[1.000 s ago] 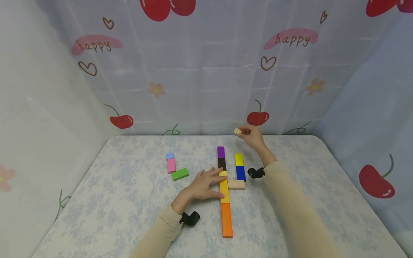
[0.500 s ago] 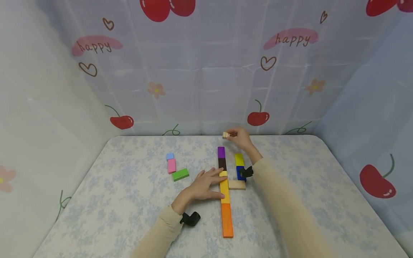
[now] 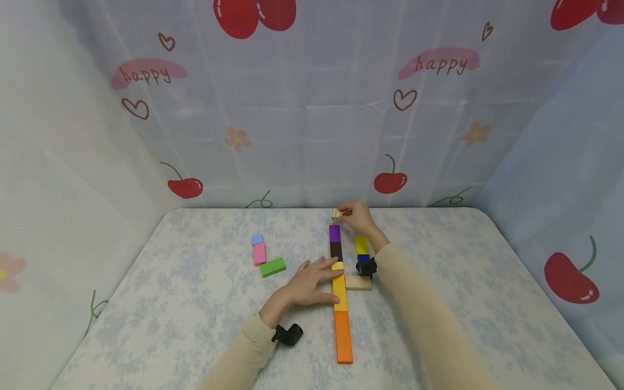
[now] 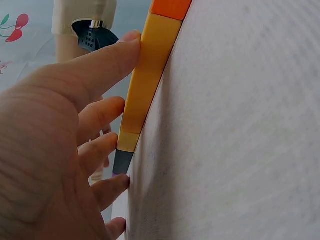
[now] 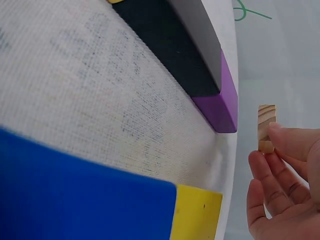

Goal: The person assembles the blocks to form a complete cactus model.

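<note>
A row of blocks runs away from me: orange, amber-yellow, black and purple at the far end. My left hand lies along the row's left side, its spread fingertips touching the amber-yellow part. Just beyond the purple block, my right hand pinches a small natural-wood block between thumb and fingers, held above the table. A plain wooden block sticks out from the row's right side.
Right of the row, a yellow block and a blue block lie end to end, partly behind the right wrist camera. To the left lie green, pink and light-blue blocks. A printed curtain stands behind the table.
My right hand has moved left and slightly lower with the small wooden block, from beyond the yellow block to the row's far end. The left hand stays in place.
</note>
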The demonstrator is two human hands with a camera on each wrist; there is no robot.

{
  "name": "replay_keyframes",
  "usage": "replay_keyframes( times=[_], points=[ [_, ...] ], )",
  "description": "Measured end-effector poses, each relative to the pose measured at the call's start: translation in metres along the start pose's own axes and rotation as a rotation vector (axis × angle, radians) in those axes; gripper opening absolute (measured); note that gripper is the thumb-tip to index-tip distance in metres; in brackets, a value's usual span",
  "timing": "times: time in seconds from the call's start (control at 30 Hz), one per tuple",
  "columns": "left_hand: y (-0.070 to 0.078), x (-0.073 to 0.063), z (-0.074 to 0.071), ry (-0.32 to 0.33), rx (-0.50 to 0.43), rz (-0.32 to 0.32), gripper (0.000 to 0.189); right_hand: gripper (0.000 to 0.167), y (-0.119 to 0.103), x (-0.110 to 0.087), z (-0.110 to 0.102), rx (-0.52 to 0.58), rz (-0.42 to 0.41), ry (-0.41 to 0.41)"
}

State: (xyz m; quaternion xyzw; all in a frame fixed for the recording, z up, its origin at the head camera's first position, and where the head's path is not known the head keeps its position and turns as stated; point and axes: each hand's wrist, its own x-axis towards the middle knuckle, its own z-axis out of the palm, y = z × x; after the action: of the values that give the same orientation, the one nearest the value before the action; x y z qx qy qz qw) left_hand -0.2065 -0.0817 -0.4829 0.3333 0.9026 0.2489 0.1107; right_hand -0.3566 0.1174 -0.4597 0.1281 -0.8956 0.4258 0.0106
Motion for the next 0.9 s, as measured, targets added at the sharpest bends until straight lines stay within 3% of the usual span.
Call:
replay_keyframes(
  times=[0.9],
  points=[
    [0.0002, -0.0001, 0.0003, 0.003, -0.004, 0.001, 0.066, 0.031, 0.0028, 0.0032, 0.0098, -0.085, -0.002, -0.050]
  ],
)
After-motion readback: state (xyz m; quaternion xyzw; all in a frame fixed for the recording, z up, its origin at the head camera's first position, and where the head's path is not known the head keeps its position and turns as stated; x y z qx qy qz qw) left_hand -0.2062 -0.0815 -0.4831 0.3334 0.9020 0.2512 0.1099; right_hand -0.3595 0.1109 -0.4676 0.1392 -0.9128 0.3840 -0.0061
